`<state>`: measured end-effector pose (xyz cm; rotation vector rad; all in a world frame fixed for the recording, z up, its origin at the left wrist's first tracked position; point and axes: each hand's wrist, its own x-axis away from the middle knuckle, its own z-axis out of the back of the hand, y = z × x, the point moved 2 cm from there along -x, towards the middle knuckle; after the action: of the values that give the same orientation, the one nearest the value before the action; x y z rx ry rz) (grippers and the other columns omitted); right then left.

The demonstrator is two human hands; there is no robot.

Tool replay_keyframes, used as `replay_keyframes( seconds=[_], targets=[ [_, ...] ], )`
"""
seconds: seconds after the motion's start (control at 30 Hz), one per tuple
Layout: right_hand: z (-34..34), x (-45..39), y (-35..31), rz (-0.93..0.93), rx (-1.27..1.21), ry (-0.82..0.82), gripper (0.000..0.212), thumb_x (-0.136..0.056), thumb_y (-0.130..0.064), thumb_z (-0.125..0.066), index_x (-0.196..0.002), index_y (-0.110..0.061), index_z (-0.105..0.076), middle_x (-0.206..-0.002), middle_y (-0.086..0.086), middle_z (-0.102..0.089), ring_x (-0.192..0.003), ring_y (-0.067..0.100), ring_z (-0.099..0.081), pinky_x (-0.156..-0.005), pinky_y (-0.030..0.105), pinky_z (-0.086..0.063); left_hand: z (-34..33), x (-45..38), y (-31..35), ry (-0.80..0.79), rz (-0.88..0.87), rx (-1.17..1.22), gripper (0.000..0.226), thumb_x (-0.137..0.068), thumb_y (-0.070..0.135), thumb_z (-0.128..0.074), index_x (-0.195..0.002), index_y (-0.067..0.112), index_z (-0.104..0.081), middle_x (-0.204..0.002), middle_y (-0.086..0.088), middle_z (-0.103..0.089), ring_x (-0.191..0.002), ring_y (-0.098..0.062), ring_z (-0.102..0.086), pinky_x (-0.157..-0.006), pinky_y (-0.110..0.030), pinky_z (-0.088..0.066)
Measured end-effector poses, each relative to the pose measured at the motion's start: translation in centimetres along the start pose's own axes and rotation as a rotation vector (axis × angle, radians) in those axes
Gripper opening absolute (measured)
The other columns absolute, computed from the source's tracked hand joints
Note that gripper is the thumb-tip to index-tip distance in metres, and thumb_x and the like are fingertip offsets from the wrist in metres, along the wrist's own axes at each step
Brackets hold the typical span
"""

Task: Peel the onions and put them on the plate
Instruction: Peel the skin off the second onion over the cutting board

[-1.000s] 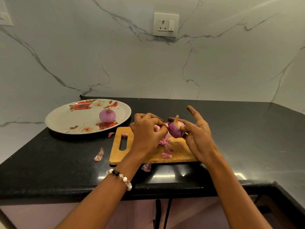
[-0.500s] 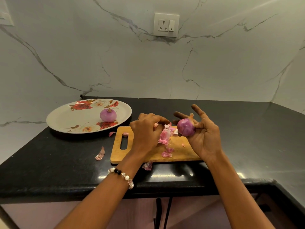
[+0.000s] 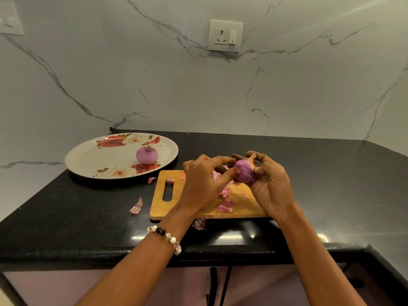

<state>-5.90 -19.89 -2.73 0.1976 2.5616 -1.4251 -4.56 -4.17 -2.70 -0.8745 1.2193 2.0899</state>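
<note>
Nearest the viewer, two bare forearms reach forward over the edge of a black counter (image 3: 66, 228); a beaded bracelet (image 3: 166, 237) circles the left wrist. On the counter near that edge lies a loose scrap of onion skin (image 3: 136, 206), with another scrap (image 3: 199, 223) at the front edge of a wooden cutting board (image 3: 161, 208). More pink peelings (image 3: 225, 207) are scattered on the board itself. Above the board, the right hand (image 3: 270, 191) grips an onion (image 3: 244, 172) with curled fingers, palm facing left, the stem tip showing at the top. The left hand (image 3: 202, 184) meets it from the other side, thumb and forefinger pinching at the onion's surface. Farther back and to the left, a white plate (image 3: 88, 160) with a red rose pattern sits on the counter, apart from the board, and a peeled onion (image 3: 146, 155) rests on it. Behind everything rises a white marble wall with grey veins, bearing a wall socket (image 3: 225, 36).
</note>
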Motion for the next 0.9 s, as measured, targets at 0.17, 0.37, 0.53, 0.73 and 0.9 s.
replay_keyframes(
  seconds=[0.17, 0.37, 0.53, 0.73, 0.9],
  targets=[
    [-0.2, 0.3, -0.2, 0.052, 0.058, -0.012, 0.037, -0.089, 0.016, -0.03, -0.097, 0.001, -0.063, -0.106, 0.02, -0.066, -0.102, 0.033, -0.063, -0.085, 0.039, -0.057, 0.28, -0.1, 0.16, -0.023, 0.085, 0.09, 0.028, -0.084, 0.03, -0.07, -0.109, 0.02, -0.071, -0.088, 0.019, -0.062, -0.082, -0.013, -0.064, -0.071, -0.044, -0.056],
    [-0.4, 0.47, -0.23, 0.055, 0.054, -0.007, 0.037, -0.091, 0.018, -0.031, -0.1, 0.002, -0.064, -0.103, 0.014, -0.067, -0.098, 0.026, -0.064, -0.078, 0.032, -0.061, 0.53, -0.06, 0.22, -0.032, 0.152, 0.162, 0.025, -0.084, 0.03, -0.07, -0.107, 0.02, -0.072, -0.092, 0.01, -0.071, -0.083, -0.005, -0.066, -0.073, -0.037, -0.058],
    [-0.45, 0.51, -0.23, 0.058, 0.051, 0.002, 0.038, -0.09, 0.02, -0.033, -0.1, 0.002, -0.064, -0.105, 0.014, -0.066, -0.101, 0.027, -0.064, -0.077, 0.032, -0.061, 0.36, -0.19, -0.15, -0.056, 0.178, 0.16, 0.027, -0.083, 0.032, -0.071, -0.108, 0.023, -0.071, -0.087, 0.01, -0.071, -0.078, -0.004, -0.066, -0.073, -0.036, -0.058],
    [-0.61, 0.39, -0.12, 0.051, 0.061, -0.005, 0.037, -0.089, 0.02, -0.035, -0.1, 0.001, -0.065, -0.104, 0.011, -0.067, -0.102, 0.026, -0.064, -0.08, 0.035, -0.061, 0.37, -0.29, -0.13, -0.057, 0.247, 0.236, 0.023, -0.083, 0.02, -0.07, -0.107, 0.017, -0.071, -0.075, 0.01, -0.066, -0.062, -0.002, -0.059, -0.058, -0.017, -0.049],
    [-0.65, 0.4, -0.08, 0.052, 0.077, -0.014, 0.037, -0.091, 0.02, -0.035, -0.098, -0.001, -0.066, -0.101, 0.008, -0.07, -0.101, 0.026, -0.066, -0.081, 0.037, -0.061, 0.42, -0.47, -0.3, -0.032, 0.258, 0.188, 0.021, -0.082, 0.017, -0.071, -0.103, 0.019, -0.072, -0.076, 0.008, -0.067, -0.066, -0.006, -0.062, -0.063, -0.02, -0.055]
  ],
)
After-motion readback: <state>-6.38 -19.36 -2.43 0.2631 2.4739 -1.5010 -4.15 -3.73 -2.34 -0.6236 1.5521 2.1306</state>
